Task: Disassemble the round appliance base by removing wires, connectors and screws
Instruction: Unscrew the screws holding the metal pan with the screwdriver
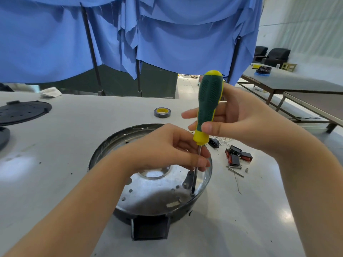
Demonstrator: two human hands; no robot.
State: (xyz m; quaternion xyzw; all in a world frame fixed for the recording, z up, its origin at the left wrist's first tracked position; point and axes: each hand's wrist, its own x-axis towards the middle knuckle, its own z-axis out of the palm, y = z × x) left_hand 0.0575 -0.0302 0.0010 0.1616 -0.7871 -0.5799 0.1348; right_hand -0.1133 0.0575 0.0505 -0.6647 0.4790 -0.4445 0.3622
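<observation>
Round appliance base [148,193] sits on the table [241,219]. Right hand [239,121] grips the screwdriver [208,106] handle, upright, tip on a screw [192,194] near the base's right rim. Left hand [167,147] pinches the shank just above the base. Removed black connectors [238,154] lie right of it.

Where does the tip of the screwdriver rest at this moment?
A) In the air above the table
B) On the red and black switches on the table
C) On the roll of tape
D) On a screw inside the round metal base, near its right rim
D: the screwdriver, gripped by the right hand with the left hand pinching its shaft, stands with its tip on a screw inside the round metal base, near its right rim.
</observation>
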